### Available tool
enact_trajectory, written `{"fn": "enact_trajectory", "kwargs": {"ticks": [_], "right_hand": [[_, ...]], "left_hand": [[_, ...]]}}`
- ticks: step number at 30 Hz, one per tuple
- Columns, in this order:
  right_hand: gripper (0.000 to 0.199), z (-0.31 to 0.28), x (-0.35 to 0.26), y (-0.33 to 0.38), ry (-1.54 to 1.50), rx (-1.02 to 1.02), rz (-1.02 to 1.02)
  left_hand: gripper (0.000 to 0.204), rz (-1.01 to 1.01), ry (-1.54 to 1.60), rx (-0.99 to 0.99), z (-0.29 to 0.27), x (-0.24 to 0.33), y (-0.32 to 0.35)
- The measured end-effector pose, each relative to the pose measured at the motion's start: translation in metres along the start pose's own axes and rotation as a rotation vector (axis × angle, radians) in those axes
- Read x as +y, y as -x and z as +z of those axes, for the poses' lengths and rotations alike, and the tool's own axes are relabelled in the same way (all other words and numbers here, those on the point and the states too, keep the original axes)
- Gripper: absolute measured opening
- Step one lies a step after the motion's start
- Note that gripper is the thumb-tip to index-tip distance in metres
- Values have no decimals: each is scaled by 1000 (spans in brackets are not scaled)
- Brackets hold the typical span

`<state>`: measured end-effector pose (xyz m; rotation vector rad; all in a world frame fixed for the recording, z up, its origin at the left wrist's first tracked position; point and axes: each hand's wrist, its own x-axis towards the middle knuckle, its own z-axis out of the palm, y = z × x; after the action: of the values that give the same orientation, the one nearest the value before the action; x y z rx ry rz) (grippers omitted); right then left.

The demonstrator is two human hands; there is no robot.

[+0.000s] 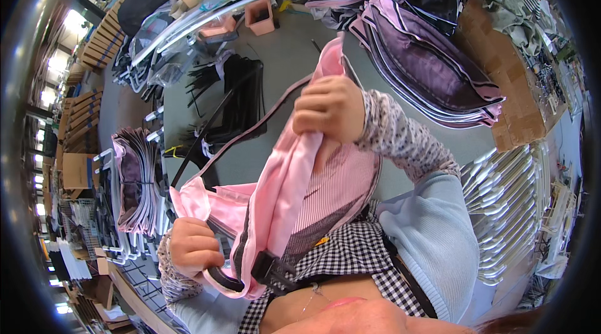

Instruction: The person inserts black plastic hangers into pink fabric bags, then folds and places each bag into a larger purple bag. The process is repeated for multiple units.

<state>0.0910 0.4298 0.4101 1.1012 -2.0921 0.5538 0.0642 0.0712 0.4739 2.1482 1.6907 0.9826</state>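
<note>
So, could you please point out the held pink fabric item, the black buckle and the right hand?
Pink fabric item (283,187), head view: on its shiny fold.
Black buckle (267,266), head view: on its body.
Right hand (332,108), head view: middle of the hand.

Shows no readable text, label, brand, number or sign in any part of the frame. Includes, at the lower centre, a small yellow patch (322,241) on black-and-white checked cloth (347,257), too small to check for lettering or numbers.
</note>
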Motion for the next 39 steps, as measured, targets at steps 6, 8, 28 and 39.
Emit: {"fn": "enact_trajectory", "kwargs": {"ticks": [6, 8, 28, 39], "right_hand": [[64, 19, -61, -18, -63, 77, -113], [64, 21, -62, -10, 2, 175, -106], [44, -6, -51, 52, 540, -206, 402], [48, -34, -69, 85, 174, -330, 504]], "left_hand": [[29, -155, 28, -11, 53, -42, -4], [28, -174, 31, 35, 69, -64, 0], [22, -704, -287, 297, 136, -111, -30], [42, -501, -352, 155, 129, -62, -48]]}}
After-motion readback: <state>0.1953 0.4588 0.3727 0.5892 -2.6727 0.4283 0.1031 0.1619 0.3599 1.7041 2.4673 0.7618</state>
